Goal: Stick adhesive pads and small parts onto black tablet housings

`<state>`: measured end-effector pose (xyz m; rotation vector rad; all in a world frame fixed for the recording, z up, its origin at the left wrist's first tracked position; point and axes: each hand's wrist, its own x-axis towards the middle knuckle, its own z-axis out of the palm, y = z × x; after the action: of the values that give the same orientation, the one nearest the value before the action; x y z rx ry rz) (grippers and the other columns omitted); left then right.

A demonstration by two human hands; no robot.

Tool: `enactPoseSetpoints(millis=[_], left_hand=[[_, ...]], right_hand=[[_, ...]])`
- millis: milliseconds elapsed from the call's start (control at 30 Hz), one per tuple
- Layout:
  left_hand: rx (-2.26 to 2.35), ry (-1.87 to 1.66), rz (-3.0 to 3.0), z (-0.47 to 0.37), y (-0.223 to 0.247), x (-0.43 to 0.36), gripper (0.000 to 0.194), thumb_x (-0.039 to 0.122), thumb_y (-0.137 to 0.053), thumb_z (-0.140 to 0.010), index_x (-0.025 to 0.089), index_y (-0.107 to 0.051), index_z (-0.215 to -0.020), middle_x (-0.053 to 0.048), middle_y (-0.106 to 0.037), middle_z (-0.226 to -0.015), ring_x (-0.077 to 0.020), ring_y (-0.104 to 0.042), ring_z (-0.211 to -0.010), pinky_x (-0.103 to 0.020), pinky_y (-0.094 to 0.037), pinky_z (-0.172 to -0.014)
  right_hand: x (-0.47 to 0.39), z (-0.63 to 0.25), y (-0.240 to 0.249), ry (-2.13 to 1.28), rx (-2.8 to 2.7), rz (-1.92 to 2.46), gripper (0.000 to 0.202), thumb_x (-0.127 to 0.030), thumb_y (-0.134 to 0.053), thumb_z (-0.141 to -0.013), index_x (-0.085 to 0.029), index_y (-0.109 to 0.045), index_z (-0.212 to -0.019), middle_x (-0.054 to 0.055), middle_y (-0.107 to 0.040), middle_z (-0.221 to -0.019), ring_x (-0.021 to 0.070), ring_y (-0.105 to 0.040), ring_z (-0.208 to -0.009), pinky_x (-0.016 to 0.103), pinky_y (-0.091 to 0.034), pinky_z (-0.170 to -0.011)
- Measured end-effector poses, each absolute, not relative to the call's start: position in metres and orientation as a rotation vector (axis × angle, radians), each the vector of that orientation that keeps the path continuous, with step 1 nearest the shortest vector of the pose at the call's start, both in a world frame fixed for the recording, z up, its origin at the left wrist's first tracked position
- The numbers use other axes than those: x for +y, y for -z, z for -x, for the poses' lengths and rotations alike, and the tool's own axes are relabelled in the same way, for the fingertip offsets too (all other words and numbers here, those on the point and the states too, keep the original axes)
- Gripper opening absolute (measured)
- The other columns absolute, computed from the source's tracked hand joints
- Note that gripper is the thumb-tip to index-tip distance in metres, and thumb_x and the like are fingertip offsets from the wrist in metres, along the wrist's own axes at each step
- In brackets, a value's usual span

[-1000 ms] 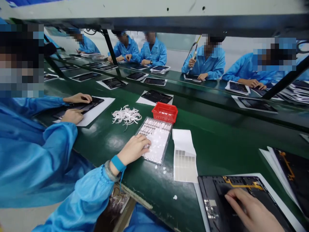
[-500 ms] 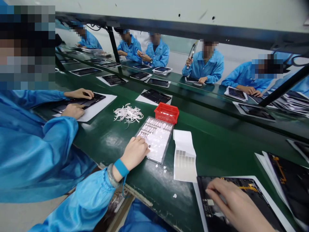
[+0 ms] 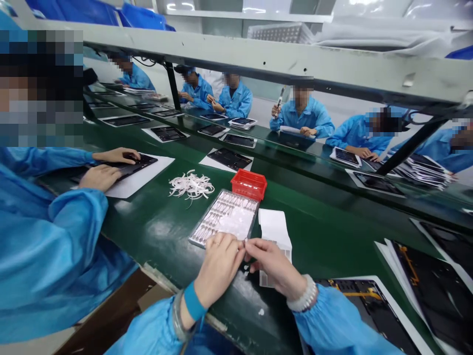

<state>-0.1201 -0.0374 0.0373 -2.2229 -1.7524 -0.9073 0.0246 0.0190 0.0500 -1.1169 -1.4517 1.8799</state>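
My left hand (image 3: pixel 221 266) and my right hand (image 3: pixel 273 264) meet fingertip to fingertip over the near edge of a clear tray (image 3: pixel 192 240). Both are closed in a pinch around a tiny pale part (image 3: pixel 246 241), mostly hidden by the fingers. Rows of small round parts with thin wire leads (image 3: pixel 218 217) lie in the tray. Beneath my right hand is a white backing sheet with grey sticker rectangles (image 3: pixel 273 224), partly covered. An opened black tablet-like device (image 3: pixel 373 305) with an orange ribbon cable lies on white paper, partly behind my right sleeve.
A red bin (image 3: pixel 249 185) stands behind the tray, and a heap of white strips (image 3: pixel 191 185) lies left of it. Small white discs (image 3: pixel 261 311) dot the green table. At left a co-worker's hands (image 3: pixel 101 176) rest on another device. A shelf beam (image 3: pixel 240 52) crosses overhead.
My right hand has left the black device and come across to my left hand. My left hand has moved slightly right and toward me off the tray's parts. The head view has tilted up.
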Motion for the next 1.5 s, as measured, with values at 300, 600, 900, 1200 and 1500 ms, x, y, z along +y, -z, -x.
enactPoseSetpoints(millis=[300, 600, 900, 1200, 1500], left_hand=[[-1.541, 1.106, 2.159, 0.13, -0.027, -0.036, 0.022, 0.015, -0.04, -0.095, 0.016, -0.06, -0.104, -0.007, -0.066, -0.095, -0.019, -0.06, -0.088, -0.034, -0.047, -0.081], [-1.619, 1.071, 2.148, 0.13, -0.018, -0.033, 0.023, 0.019, -0.035, -0.097, 0.016, -0.058, -0.096, -0.006, -0.068, -0.086, -0.0168, -0.065, -0.078, -0.03, -0.053, -0.072], [-1.713, 0.942, 2.086, 0.138, -0.03, -0.018, 0.033, 0.007, -0.034, -0.089, 0.011, -0.054, -0.115, -0.016, -0.062, -0.113, -0.0277, -0.057, -0.103, -0.042, -0.043, -0.084], [-1.507, 1.292, 2.679, 0.048, -0.043, -0.049, 0.027, 0.023, -0.04, -0.096, 0.019, -0.06, -0.078, 0.001, -0.063, -0.073, -0.0151, -0.058, -0.074, -0.03, -0.041, -0.072], [-1.207, 1.221, 2.975, 0.002, 0.003, -0.069, 0.045, 0.044, -0.044, -0.094, 0.022, -0.045, -0.133, 0.0, -0.07, -0.093, -0.0132, -0.067, -0.079, -0.019, -0.053, -0.07]], right_hand=[[0.035, -0.006, -0.039, -1.771, -1.547, 1.216, 0.034, -0.05, -0.066, -0.067, -0.017, -0.055, -0.065, -0.004, -0.054, -0.051, 0.0079, -0.049, -0.045, 0.018, -0.036, -0.04], [0.03, -0.009, -0.043, -1.65, -1.777, 1.15, 0.02, -0.036, -0.057, -0.075, -0.018, -0.057, -0.067, -0.003, -0.057, -0.058, 0.0077, -0.047, -0.044, 0.021, -0.038, -0.045], [0.027, -0.036, -0.056, -1.68, -1.717, 1.407, 0.015, -0.032, -0.052, -0.079, -0.019, -0.051, -0.072, -0.009, -0.044, -0.042, 0.0071, -0.04, -0.034, 0.018, -0.034, -0.035], [-0.025, -0.122, -0.068, -1.127, -1.875, 1.29, 0.012, -0.024, -0.056, -0.084, -0.018, -0.059, -0.074, -0.002, -0.059, -0.07, 0.0108, -0.055, -0.065, 0.022, -0.043, -0.063], [-0.094, -0.231, -0.048, -0.727, -1.736, 1.492, 0.017, -0.021, -0.047, -0.092, -0.019, -0.057, -0.079, 0.002, -0.057, -0.077, 0.0135, -0.054, -0.075, 0.025, -0.043, -0.069]])
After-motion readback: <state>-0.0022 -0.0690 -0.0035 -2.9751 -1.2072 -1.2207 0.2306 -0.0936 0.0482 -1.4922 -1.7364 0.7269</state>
